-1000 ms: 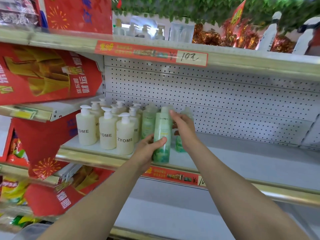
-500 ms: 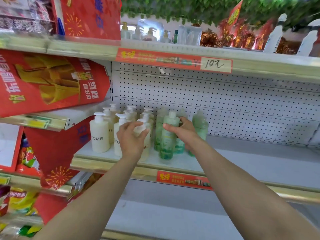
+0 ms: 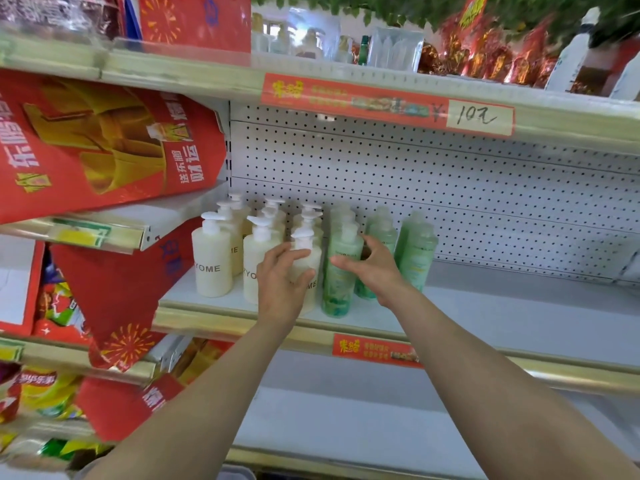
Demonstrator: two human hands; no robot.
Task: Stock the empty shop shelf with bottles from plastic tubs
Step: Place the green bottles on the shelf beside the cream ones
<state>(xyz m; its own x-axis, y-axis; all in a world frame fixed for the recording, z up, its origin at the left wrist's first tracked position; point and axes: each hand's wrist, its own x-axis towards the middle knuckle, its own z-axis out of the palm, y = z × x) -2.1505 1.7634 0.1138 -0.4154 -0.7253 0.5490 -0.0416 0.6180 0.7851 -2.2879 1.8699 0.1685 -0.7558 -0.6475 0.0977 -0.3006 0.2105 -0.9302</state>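
Observation:
Several cream pump bottles [image 3: 212, 263] marked "YOME" stand in rows at the left end of the white shelf [image 3: 519, 317]. To their right stand several green bottles [image 3: 417, 251]. My left hand [image 3: 280, 289] grips the front-right cream bottle [image 3: 308, 268], fingers over its shoulder below the pump. My right hand [image 3: 372, 270] holds the front green bottle [image 3: 337, 289], thumb across its front and fingers round its right side. Both bottles stand upright on the shelf. No plastic tub shows.
A perforated white back panel [image 3: 450, 188] closes the shelf behind. Red price strips [image 3: 388, 105] run along the gold shelf edges. Red gift boxes [image 3: 104, 140] lean in from the neighbouring rack on the left. A lower white shelf [image 3: 346, 427] lies below.
My left hand let go of the front green bottle and moved left onto the cream pump bottle. My right hand dropped from the green bottle's top to its side.

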